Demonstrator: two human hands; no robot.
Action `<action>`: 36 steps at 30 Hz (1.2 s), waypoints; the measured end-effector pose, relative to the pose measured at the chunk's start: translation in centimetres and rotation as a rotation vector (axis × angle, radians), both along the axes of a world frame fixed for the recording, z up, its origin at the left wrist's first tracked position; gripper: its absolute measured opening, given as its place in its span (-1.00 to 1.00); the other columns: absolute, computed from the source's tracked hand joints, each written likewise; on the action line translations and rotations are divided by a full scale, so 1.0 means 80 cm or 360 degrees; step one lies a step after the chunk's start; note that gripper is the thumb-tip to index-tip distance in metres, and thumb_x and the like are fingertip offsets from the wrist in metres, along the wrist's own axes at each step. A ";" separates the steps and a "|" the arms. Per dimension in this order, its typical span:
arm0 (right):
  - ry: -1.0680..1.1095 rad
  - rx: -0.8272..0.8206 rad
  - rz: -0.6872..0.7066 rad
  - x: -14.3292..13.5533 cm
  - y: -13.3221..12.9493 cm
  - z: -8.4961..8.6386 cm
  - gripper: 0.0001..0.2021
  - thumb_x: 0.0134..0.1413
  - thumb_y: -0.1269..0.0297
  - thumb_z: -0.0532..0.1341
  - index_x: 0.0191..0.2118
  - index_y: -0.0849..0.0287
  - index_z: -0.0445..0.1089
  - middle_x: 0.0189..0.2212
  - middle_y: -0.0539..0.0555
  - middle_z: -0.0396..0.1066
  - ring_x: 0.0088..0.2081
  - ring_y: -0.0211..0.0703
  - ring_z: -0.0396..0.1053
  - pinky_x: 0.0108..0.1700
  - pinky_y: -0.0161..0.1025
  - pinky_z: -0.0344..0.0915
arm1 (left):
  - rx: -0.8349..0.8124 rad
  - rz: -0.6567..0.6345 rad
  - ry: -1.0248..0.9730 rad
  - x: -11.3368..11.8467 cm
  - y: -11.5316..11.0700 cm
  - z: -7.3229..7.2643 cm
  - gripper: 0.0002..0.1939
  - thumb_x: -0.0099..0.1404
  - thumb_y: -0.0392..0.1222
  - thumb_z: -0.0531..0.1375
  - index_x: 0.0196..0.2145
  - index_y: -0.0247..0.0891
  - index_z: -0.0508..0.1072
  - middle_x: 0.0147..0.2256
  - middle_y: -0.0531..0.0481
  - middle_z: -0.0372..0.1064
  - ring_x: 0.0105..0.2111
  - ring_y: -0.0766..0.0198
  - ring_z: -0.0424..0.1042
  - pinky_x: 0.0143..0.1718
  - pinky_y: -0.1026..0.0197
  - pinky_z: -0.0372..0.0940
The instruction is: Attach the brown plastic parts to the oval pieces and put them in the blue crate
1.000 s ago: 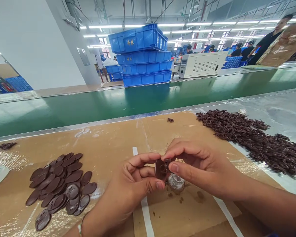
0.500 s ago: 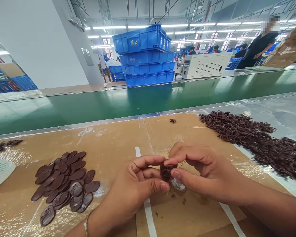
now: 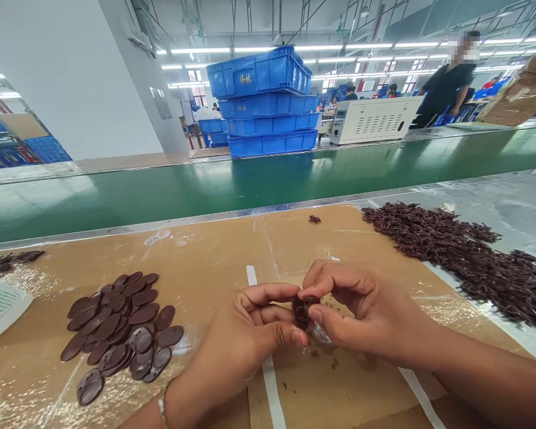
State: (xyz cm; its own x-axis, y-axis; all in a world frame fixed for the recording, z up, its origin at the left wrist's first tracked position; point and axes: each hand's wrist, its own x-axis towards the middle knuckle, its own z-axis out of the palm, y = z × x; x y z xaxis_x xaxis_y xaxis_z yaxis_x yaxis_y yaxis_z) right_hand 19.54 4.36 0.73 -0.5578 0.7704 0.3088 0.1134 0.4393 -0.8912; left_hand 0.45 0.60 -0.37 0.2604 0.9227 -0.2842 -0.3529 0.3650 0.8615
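Between my two hands is a dark brown oval piece (image 3: 301, 313), with openings or hollows in its face. My left hand (image 3: 261, 325) grips its left edge between the fingers and thumb. From the other side, the index finger and thumb of my right hand (image 3: 352, 307) pinch it near the top and right edge. Just below it a round, clear, shiny thing (image 3: 322, 335) lies on the cardboard, partly hidden by my right hand. To the left lies a heap of similar brown oval pieces (image 3: 109, 325), some with raised rims and small holes.
Brown cardboard (image 3: 205, 250) covers the worktop. A long pile of thin dark brown scraps (image 3: 455, 256) lies right, and a small clump (image 3: 315, 219) at the back. A white labelled container (image 3: 2, 310) stands far left. Beyond runs a green conveyor belt (image 3: 183, 190), with stacked blue crates (image 3: 268, 113) behind it.
Both hands stay on the oval piece, with only slight finger movement. The view has shifted a little. In the background, a person in dark clothes has moved left.
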 end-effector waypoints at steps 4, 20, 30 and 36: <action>0.0013 -0.0035 0.0016 -0.003 0.001 0.000 -0.97 0.02 0.39 0.23 -0.37 0.19 0.42 -0.47 0.02 0.43 -0.42 -0.22 0.37 -0.31 -0.20 0.34 | 0.0027 -0.0006 0.0033 0.000 -0.001 -0.003 -0.60 -0.10 -0.43 0.50 -0.25 -0.28 0.61 -0.48 0.00 0.59 -0.47 0.39 0.51 -0.34 0.41 0.33; 0.0051 -0.0153 0.0057 -0.004 0.004 0.000 -0.91 0.11 0.36 0.28 -0.41 0.18 0.48 -0.43 0.00 0.45 -0.39 -0.29 0.37 -0.29 -0.28 0.32 | 0.0116 0.0058 0.0020 -0.001 0.000 -0.010 -0.63 -0.03 -0.33 0.51 -0.22 -0.27 0.61 -0.41 -0.04 0.62 -0.38 0.34 0.54 -0.24 0.37 0.36; 0.0078 -0.0244 0.0056 -0.006 0.004 0.000 -0.90 0.08 0.37 0.29 -0.44 0.19 0.49 -0.46 0.00 0.44 -0.42 -0.29 0.36 -0.33 -0.27 0.31 | 0.0117 0.0063 0.0091 -0.001 -0.001 -0.010 -0.69 -0.02 -0.39 0.45 -0.26 -0.29 0.63 -0.49 -0.03 0.59 -0.43 0.34 0.52 -0.27 0.36 0.35; 0.0063 -0.0216 0.0049 -0.006 0.005 -0.002 -0.90 0.08 0.38 0.29 -0.45 0.18 0.49 -0.46 0.01 0.45 -0.42 -0.28 0.38 -0.33 -0.26 0.33 | 0.0113 0.0060 0.0095 0.000 0.001 -0.012 -0.68 -0.01 -0.38 0.45 -0.24 -0.29 0.61 -0.46 -0.04 0.60 -0.42 0.33 0.52 -0.28 0.35 0.34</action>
State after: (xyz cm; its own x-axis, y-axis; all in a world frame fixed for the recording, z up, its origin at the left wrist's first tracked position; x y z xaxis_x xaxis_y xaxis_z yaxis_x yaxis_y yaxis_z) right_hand 19.08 4.79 0.57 -0.5714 0.7892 0.2251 0.0652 0.3171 -0.9461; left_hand 0.48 0.66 -1.34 0.2097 0.9498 -0.2320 -0.3125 0.2900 0.9046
